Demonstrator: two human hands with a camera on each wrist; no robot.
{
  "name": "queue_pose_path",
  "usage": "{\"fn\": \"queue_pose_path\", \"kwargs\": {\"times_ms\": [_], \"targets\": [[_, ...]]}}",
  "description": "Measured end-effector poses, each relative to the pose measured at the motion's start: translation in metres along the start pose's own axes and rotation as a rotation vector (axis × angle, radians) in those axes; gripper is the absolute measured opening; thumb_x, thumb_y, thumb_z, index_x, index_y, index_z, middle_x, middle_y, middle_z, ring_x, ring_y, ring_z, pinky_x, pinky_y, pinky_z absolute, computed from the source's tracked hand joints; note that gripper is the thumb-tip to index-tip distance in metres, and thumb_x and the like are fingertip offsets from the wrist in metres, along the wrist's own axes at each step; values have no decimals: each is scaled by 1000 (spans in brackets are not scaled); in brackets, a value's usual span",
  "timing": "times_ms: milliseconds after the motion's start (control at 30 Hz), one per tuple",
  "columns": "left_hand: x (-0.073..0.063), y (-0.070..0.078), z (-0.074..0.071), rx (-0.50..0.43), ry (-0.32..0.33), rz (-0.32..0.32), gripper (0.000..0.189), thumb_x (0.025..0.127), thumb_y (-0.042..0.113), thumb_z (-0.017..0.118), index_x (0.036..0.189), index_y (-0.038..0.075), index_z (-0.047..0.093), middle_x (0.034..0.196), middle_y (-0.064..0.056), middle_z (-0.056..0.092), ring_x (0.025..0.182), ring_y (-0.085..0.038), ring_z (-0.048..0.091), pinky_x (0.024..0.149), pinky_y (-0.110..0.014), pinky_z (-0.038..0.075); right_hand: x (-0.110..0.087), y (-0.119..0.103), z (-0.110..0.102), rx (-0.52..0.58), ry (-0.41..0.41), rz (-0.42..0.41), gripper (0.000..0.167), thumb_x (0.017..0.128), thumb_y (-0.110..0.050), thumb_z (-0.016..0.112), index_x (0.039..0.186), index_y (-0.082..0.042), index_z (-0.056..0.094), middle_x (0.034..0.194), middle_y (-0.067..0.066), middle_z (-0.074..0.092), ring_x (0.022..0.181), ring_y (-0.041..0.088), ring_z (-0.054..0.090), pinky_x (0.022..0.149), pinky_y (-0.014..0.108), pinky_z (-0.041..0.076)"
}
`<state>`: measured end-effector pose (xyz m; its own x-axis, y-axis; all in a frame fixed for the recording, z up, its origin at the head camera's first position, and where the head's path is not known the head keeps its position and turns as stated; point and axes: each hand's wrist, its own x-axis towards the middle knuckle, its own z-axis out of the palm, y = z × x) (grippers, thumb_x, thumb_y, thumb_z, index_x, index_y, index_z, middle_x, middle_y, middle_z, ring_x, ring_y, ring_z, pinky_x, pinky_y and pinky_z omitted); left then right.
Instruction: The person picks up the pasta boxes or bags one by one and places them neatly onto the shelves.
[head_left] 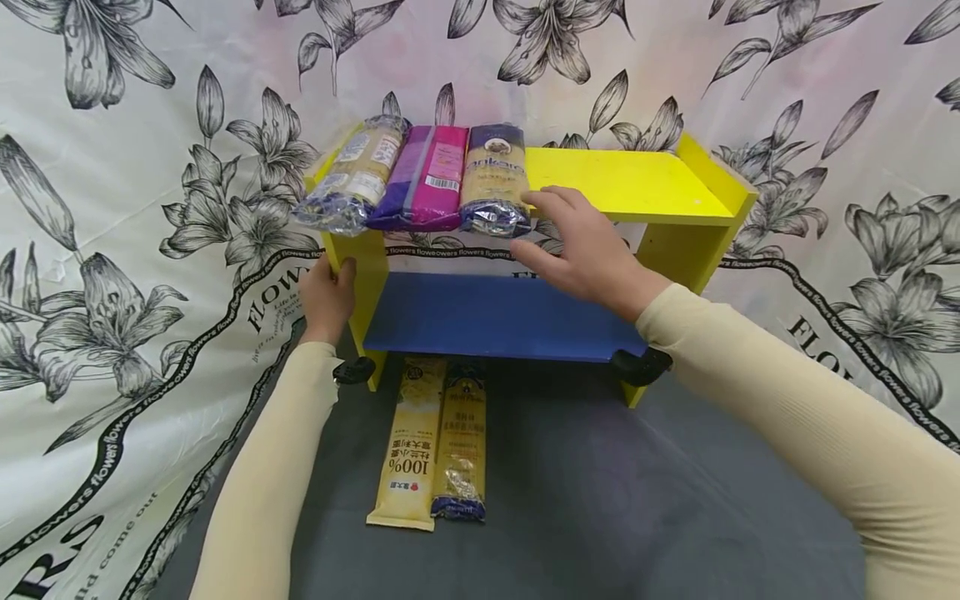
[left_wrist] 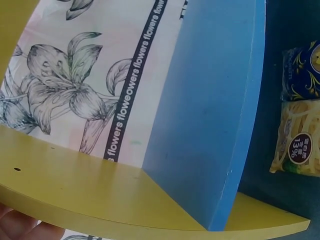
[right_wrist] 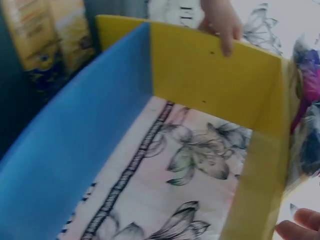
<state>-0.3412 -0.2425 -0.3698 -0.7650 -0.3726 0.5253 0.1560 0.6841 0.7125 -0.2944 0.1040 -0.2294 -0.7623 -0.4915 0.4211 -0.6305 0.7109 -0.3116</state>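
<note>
At the left of a small yellow and blue shelf [head_left: 510, 312], my left hand [head_left: 327, 300] grips the yellow side panel [head_left: 358, 287] by its front edge. Only a few fingers [left_wrist: 22, 227] of it show in the left wrist view. My right hand [head_left: 581, 246] is held out before the top board, its fingers extended by the right edge of a gold and navy packet [head_left: 495, 179]; whether they touch it I cannot tell. Left of that packet lie a pink and purple packet [head_left: 423, 179] and a clear-wrapped packet [head_left: 363, 171]. In the right wrist view only fingertips [right_wrist: 302, 225] of that hand show.
Two long pasta packets, one pale yellow [head_left: 408, 450] and one gold with blue ends [head_left: 461, 450], lie on the dark grey surface [head_left: 570, 500] under and before the blue board [head_left: 502, 317]. A flower-printed cloth [head_left: 150, 250] hangs behind.
</note>
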Motion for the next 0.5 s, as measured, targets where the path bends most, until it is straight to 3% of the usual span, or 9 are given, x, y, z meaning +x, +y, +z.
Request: {"fn": "queue_pose_path", "kwargs": {"times_ms": [200, 500], "targets": [[1, 2, -1, 8, -8, -4, 29, 107, 23, 49, 93, -1, 55, 73, -13, 50, 63, -25, 45, 59, -34, 35, -34, 23, 0, -5, 99, -39, 55, 95, -29, 69, 143, -5, 55, 144, 18, 54, 135, 34, 48, 111, 56, 43], [-1, 2, -1, 6, -22, -39, 31, 108, 26, 48, 95, 0, 55, 75, -13, 50, 64, -25, 43, 61, -36, 35, -73, 63, 13, -24, 30, 83, 54, 96, -30, 67, 142, -3, 55, 141, 21, 56, 126, 38, 53, 104, 60, 47]]}}
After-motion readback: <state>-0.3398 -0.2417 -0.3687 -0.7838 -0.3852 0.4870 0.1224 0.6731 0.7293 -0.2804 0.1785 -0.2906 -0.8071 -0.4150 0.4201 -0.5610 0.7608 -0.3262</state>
